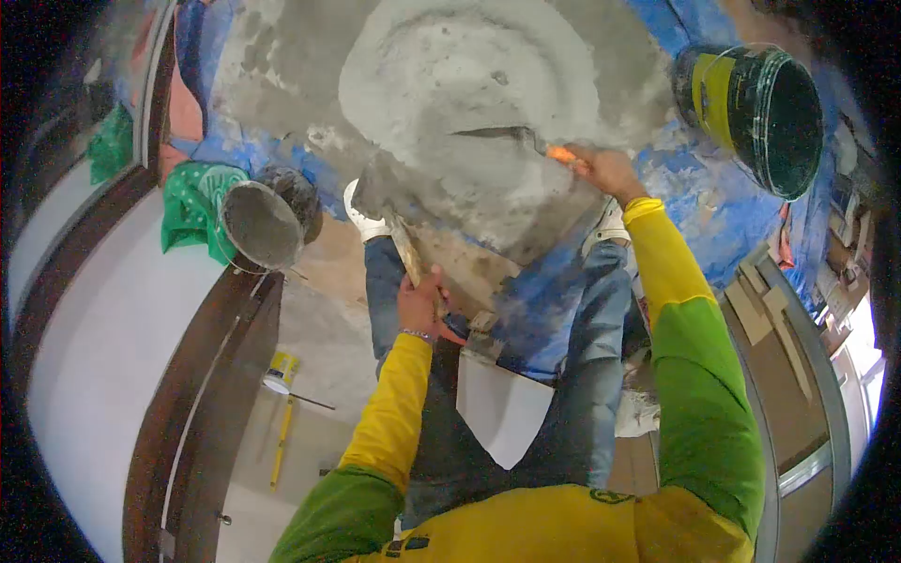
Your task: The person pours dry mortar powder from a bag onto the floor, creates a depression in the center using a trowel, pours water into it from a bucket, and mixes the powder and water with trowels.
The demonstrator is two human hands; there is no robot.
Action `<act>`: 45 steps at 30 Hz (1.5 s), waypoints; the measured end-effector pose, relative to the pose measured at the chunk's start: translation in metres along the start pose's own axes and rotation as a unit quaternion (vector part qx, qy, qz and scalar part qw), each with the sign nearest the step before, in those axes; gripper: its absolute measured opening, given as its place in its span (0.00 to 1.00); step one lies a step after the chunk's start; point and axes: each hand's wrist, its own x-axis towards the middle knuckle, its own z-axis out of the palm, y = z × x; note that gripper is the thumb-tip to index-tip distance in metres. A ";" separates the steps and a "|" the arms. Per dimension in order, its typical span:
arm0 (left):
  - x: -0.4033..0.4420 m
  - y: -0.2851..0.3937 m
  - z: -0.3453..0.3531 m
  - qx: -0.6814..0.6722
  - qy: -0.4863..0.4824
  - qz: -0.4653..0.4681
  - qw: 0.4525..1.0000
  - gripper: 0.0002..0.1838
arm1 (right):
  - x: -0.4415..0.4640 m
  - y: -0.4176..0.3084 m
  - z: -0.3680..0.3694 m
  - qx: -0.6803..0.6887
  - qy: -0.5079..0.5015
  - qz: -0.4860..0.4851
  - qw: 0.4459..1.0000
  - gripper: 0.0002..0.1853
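My right hand (608, 171) is closed around the orange handle of a trowel (497, 133). Its dark pointed blade lies at the pile of grey powder and mortar (469, 66), pointing left. Lower and to the left, my left hand (421, 302) grips the wooden handle of a mortar-caked tool (405, 246). The tool's grey head rests at the near edge of the pile beside my left shoe; mortar hides its exact kind.
Blue sheeting (694, 211) lies under the mortar. A black bucket with a yellow band (713, 98) lies tilted at right. At left are a grey-coated bucket (261, 225), a green dotted cloth (188, 202) and a yellow level-like strip (281, 441). A white tile (504, 403) sits between my legs.
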 end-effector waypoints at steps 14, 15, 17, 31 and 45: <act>-0.016 -0.010 0.137 -0.097 -0.146 0.057 0.983 0.18 | -0.115 -0.142 -0.017 0.665 -0.020 0.176 0.725 0.22; -0.022 0.000 0.147 -0.096 -0.179 0.044 0.978 0.19 | -0.126 -0.162 -0.029 0.676 0.009 0.180 0.715 0.24; -0.027 0.007 0.159 -0.091 -0.221 0.023 0.971 0.20 | -0.141 -0.164 -0.024 0.664 0.021 0.166 0.729 0.21; -0.018 0.008 0.111 -0.027 -0.151 0.029 0.988 0.29 | -0.129 0.241 -0.130 0.809 0.434 0.211 0.337 0.20; 0.063 0.024 0.059 -0.011 -0.126 0.165 0.978 0.27 | -0.117 0.110 -0.094 0.807 0.404 0.183 0.390 0.17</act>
